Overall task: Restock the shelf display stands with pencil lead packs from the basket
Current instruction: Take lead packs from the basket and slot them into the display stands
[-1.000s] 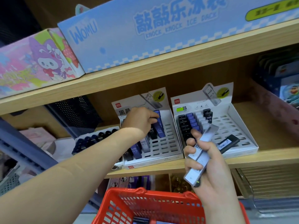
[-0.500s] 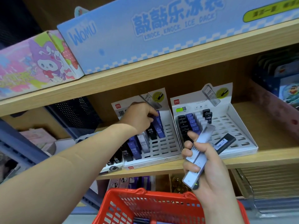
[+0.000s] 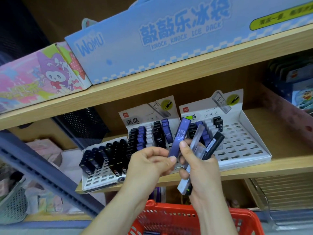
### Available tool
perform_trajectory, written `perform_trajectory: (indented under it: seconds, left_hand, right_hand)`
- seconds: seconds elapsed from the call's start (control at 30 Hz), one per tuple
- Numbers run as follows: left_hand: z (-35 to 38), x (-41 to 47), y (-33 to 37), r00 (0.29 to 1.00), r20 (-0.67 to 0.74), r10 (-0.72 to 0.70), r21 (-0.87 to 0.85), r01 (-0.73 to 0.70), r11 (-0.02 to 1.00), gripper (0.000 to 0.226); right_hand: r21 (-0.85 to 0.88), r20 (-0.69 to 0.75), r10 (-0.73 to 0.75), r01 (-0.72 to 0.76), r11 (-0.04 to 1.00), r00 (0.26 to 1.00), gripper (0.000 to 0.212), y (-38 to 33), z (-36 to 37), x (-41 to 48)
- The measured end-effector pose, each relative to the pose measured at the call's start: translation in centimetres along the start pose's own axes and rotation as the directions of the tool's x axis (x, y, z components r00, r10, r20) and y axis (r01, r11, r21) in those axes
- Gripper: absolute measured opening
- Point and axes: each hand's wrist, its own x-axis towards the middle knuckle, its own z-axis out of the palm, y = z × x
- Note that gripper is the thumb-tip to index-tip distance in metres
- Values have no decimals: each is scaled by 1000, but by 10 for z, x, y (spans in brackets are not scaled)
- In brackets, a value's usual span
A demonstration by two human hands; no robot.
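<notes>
Head view: we are looking up at a wooden shelf (image 3: 254, 167) where three slotted display stands are sitting side by side, with the red basket (image 3: 169, 211) waiting just below the hands. The right hand (image 3: 203, 168) is curling its fingers round a small fan of pencil lead packs: a clear pack (image 3: 196, 143) and a black pack (image 3: 213, 146) are sticking up out of the fist, while its thumb is pressing against a purple pack (image 3: 179, 135). The left hand (image 3: 149, 161) is pinching the lower end of that purple pack between thumb and fingertips, and the pack is standing nearly upright in the air, in front of the stands and touching none of them. We are reading the fan as a way of keeping the colours apart, so that one pack can be drawn off at a time while the other hand is acting as a magazine. The middle stand (image 3: 135, 118) is showing purple columns, so we are judging it the likely home for this pack. The right stand (image 3: 245, 138) is showing many bare slots, and the left stand (image 3: 94, 181) is holding dark packs at its back only.
</notes>
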Motion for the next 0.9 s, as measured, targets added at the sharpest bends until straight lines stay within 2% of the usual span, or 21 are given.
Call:
perform_trajectory:
  seconds: [0.1, 0.17, 0.23, 0.3, 0.37, 0.43, 0.53, 0.6, 0.7, 0.83, 0.9]
  left_hand:
    - [-7, 3, 10, 996, 74, 56, 191, -69, 979, 8]
    - [-14, 11, 24, 992, 48, 115, 172, -122, 977, 18]
    - [-19, 23, 40, 982, 97, 163, 172, -178, 969, 25]
    - [-18, 33, 50, 969, 191, 159, 286, -210, 935, 21]
    - [-15, 40, 57, 967, 203, 152, 379, -221, 899, 14]
    - [-17, 52, 62, 978, 107, 179, 348, -205, 915, 9]
    - [-20, 75, 64, 980, -81, 184, 243, -160, 957, 9]
    - [-15, 84, 59, 970, -97, 225, 365, -175, 915, 15]
    - [-3, 85, 46, 938, -9, 346, 608, -270, 747, 12]
    - [1, 90, 33, 933, 75, 353, 739, -290, 608, 18]
    - [0, 93, 30, 927, 93, 363, 753, -304, 584, 19]
  right_hand:
    - [-108, 32, -28, 31, 994, 999, 7, -4, -6, -1]
    - [-195, 72, -49, 62, 979, 996, 10, -7, -11, -1]
    - [-277, 119, -58, 90, 957, 991, 11, -9, -14, 0]
    - [-334, 153, -59, 108, 936, 987, 11, -9, -15, 0]
    - [-342, 141, -55, 101, 934, 989, 11, -9, -16, 1]
    - [-249, 55, -20, 33, 968, 998, 11, -10, -19, 2]
    - [148, -47, 91, -83, 986, 995, 4, -17, -28, 3]
    - [352, -66, 133, -102, 930, 989, 7, -20, -35, 4]
    - [432, -58, 161, -120, 894, 985, 9, -18, -38, 4]
    - [452, -25, 170, -141, 881, 985, 12, -13, -34, 6]
    - [461, -6, 169, -147, 875, 986, 13, -13, -34, 6]
